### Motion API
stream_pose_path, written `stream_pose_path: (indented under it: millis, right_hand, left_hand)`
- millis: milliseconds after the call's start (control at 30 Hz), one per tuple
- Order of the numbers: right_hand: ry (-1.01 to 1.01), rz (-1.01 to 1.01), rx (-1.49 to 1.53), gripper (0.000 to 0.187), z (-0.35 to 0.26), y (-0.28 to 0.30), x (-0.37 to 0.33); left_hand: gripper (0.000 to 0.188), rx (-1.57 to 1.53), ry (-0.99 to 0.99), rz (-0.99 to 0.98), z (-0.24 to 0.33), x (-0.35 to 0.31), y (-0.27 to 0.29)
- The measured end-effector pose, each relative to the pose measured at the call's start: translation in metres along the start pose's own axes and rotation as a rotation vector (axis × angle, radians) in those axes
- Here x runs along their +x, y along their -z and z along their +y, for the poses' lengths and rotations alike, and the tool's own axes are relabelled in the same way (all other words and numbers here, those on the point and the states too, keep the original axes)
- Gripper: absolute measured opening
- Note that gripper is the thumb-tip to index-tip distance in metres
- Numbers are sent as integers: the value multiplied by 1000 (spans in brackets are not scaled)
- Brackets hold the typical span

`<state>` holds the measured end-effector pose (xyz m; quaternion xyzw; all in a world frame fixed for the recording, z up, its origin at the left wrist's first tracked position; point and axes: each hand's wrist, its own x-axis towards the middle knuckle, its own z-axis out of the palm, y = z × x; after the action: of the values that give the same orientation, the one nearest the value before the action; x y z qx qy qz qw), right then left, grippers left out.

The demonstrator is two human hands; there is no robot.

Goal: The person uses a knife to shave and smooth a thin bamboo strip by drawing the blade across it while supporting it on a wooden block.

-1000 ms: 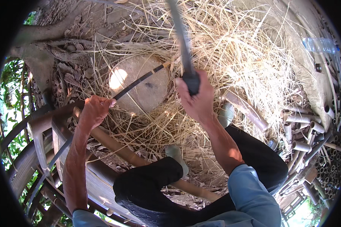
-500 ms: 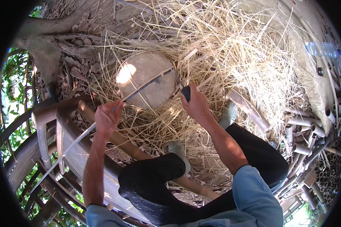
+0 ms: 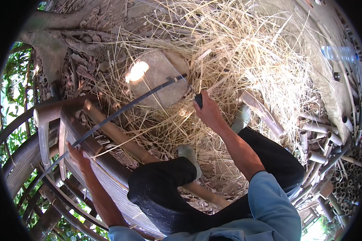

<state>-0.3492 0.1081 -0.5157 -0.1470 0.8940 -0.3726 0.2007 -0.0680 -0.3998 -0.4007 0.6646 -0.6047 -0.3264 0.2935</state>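
A long, narrow bamboo strip (image 3: 120,110) slants across the view, its dark side showing, from a round block (image 3: 171,94) down to the lower left. Near its lower part my left hand (image 3: 80,156) has its fingers closed at the strip. The strip's far end lies over the block, close to my right hand (image 3: 211,110). That hand is closed round a black-handled knife (image 3: 198,100), whose blade is hard to make out against the straw-coloured shavings.
Pale shavings (image 3: 257,68) heap around the block. A split bamboo piece (image 3: 263,114) lies by my right foot. To my left stands a bamboo bench (image 3: 108,180); a bamboo pole (image 3: 120,140) runs beside it. A plastic bottle (image 3: 338,53) and cut bamboo tubes (image 3: 317,156) are at right.
My left hand has moved down and left along the strip. More of the strip's dark side now shows. My right hand has hardly moved.
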Motion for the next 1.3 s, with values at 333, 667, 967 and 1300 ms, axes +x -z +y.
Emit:
stream_pose_path:
  millis: [333, 667, 967, 1300]
  right_hand:
    - [-46, -51, -36, 42, -2, -2, -15]
    - [117, 29, 96, 37, 2, -3, -34]
    - [146, 13, 109, 38, 2, -5, 5]
    - [198, 16, 256, 38, -26, 1, 6]
  left_hand:
    - [40, -901, 450, 184, 55, 24, 35]
    - [50, -1411, -426, -290, 205, -198, 116]
    - [54, -1349, -953, -694, 278, -310, 87]
    - [54, -836, -982, -788, 243, -304, -75]
